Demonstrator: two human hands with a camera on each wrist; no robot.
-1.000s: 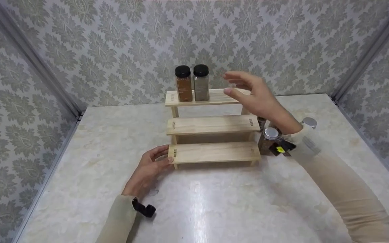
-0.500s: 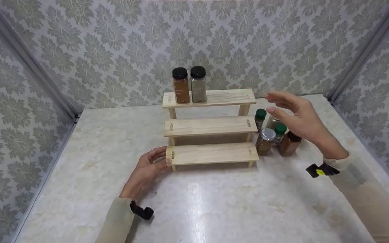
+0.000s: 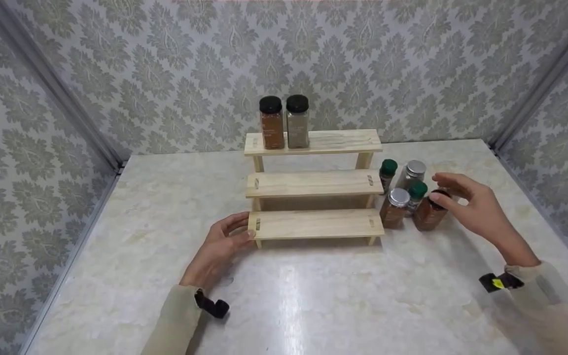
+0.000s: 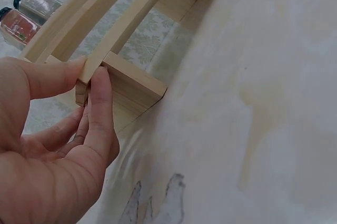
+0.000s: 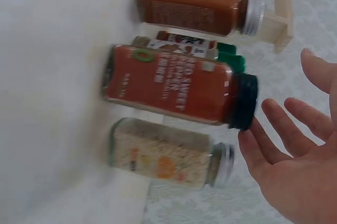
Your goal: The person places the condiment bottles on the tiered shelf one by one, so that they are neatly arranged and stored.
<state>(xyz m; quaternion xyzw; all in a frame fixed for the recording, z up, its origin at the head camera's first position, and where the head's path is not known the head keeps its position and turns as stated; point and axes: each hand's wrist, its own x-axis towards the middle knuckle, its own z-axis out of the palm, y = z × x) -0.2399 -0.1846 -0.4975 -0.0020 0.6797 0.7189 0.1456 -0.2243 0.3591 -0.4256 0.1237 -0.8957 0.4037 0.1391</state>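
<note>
A three-tier wooden spice rack (image 3: 316, 224) stands mid-table. My left hand (image 3: 224, 237) pinches the left end of its lowest tier; in the left wrist view thumb and finger grip the shelf's end (image 4: 95, 71). My right hand (image 3: 481, 212) has its fingers spread at the black cap of a red spice jar (image 3: 429, 214), labelled "red sweet pepper" in the right wrist view. Whether a fingertip touches the cap, I cannot tell. Two black-capped jars, one orange-brown (image 3: 272, 129) and one grey-green (image 3: 298, 128), stand upright on the top tier's left half.
Right of the rack, close to the red jar, stand a silver-capped brown jar (image 3: 393, 212), a silver-capped jar of pale flakes (image 3: 412, 175) and two green-capped jars, one in front (image 3: 416, 195) and one behind (image 3: 387, 172). Patterned walls (image 3: 284, 64) close off the table's back and sides.
My right hand has moved from beside the top tier, right and down to the red jar, uncovering the jars on the right. My left hand keeps its grip on the rack.
</note>
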